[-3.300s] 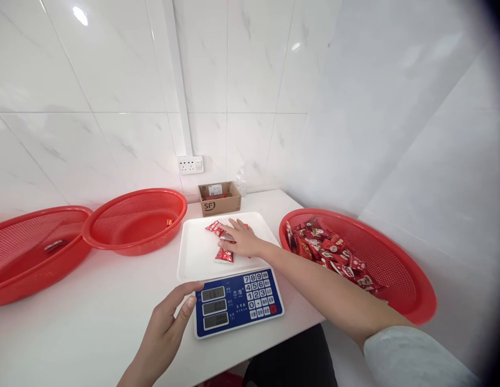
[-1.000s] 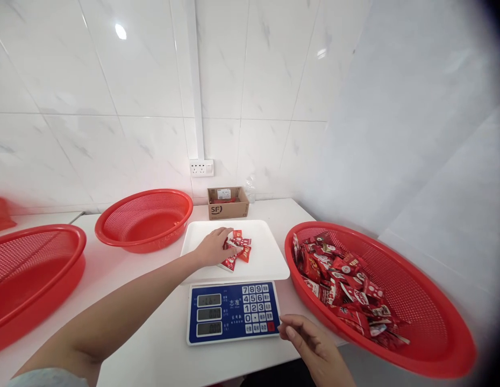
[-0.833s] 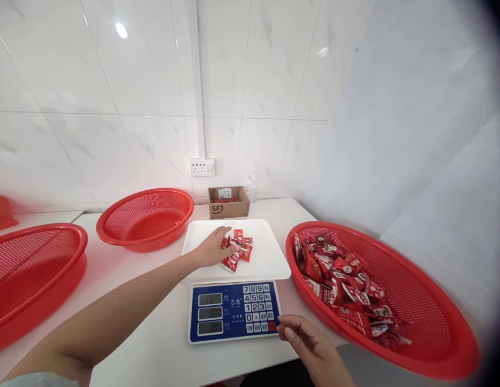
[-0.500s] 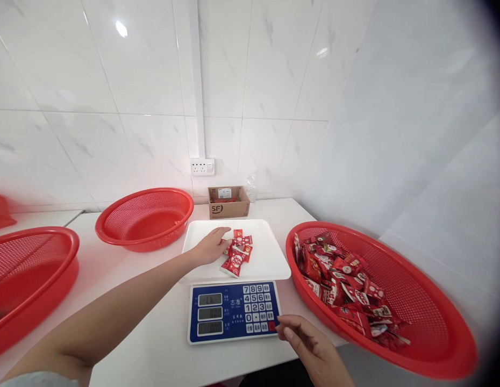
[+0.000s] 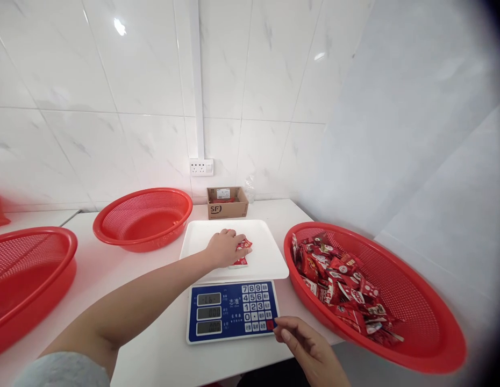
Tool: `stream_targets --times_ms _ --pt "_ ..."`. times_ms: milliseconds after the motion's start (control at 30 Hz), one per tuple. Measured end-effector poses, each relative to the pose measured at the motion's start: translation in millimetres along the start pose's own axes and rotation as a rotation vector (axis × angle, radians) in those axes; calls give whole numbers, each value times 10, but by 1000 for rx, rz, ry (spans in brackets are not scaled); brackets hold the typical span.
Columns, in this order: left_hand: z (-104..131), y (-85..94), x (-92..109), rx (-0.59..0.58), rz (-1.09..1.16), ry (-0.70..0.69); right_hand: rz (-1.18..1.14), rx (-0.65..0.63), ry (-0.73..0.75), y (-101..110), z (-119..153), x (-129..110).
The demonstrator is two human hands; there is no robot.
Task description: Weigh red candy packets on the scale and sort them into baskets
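Note:
My left hand (image 5: 225, 248) is on the white weighing tray (image 5: 270, 263), fingers curled over a small pile of red snack packets (image 5: 239, 262). Its palm and fingers hide most of the pile; red and white printed wrappers show at the right and near side. In front of the tray, the blue scale panel (image 5: 233, 312) has lit displays and a white keypad. Near the red key at the panel's lower right corner is my right hand (image 5: 310, 349), fingers loosely bent and thumb apart, with nothing seen in it.
A large red basket (image 5: 427, 301) on the right holds many red snack packets. Two more red baskets (image 5: 143, 242) (image 5: 68, 263) stand on the left. Behind the tray, a small cardboard box (image 5: 228, 210) sits by the wall, beside clear plastic (image 5: 249, 189). A socket (image 5: 201, 167) is above.
My left hand has moved right from the pile's left side and now covers most of the packets. My right hand stays by the keypad. The view has shifted slightly.

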State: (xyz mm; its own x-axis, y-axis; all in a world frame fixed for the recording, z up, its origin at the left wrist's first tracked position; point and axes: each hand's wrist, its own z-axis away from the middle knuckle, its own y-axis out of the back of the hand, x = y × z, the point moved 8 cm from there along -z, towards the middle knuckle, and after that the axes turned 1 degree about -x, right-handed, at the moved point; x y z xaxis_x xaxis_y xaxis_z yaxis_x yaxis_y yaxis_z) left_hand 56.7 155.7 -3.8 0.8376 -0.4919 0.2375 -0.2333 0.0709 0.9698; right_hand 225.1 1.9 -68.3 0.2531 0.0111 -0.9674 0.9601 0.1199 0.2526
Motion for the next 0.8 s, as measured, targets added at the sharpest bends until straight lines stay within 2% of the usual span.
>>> stream_targets --times_ms 100,200,300,433,633,733,800 --pt "36 32 -42 54 -17 100 6 2 10 8 -8 -7" --pt "42 110 -179 79 9 153 -24 49 21 39 -8 -28" --pt "51 179 -343 70 70 136 -52 98 28 74 -8 -44" --pt "145 113 -442 -1 145 88 -25 11 13 17 -37 -22" --pt "295 -96 -326 -54 212 160 -3 -30 3 -28 -51 10" --pt "316 -115 -205 -44 216 174 6 -34 12 -42 -49 -3" --pt "307 -86 -125 -13 155 136 8 -35 16 -45 -48 -10"
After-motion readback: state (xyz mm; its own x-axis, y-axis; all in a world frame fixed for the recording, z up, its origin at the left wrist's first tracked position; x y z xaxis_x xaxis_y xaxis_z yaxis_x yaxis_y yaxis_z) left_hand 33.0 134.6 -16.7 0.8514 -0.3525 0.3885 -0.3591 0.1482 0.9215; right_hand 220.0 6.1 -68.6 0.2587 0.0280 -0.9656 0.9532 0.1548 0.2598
